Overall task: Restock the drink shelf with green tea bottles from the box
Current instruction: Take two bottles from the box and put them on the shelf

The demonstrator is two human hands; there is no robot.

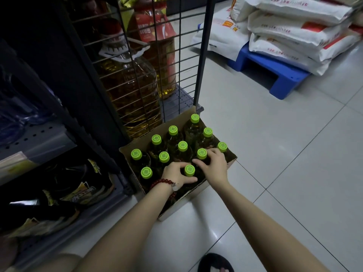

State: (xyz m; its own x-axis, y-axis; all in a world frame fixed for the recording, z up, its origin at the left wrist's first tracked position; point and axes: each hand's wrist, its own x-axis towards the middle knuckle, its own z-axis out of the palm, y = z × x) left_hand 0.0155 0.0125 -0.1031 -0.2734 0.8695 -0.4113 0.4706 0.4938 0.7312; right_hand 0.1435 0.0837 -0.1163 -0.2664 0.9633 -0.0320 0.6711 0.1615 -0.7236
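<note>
Both hands curl round bottle necks in the box (pixel 231 163) — left hand (pixel 174 174), right hand (pixel 213 163).

Dimly lit overall, with a cool grey cast. Brightest toward the upper right, where the pale glossy floor tiles (pixel 284 154) caught soft light; a blurred white sheen lay on the tiles near the lower centre. Fell off sharply to the left: the dark metal shelving unit (pixel 39 138) sat almost black, its contents barely readable. Lime-green bottle caps (pixel 182 146) stood out crisp and saturated against murky bottle bodies inside the brown cardboard box (pixel 196 195). Showed soft, diffuse shadows only, no hard edges. Bent visibly at the edges by the wide-angle lens, tile lines and wire grid panel (pixel 176 55) curving outward. Softened slightly in the corners.
</note>
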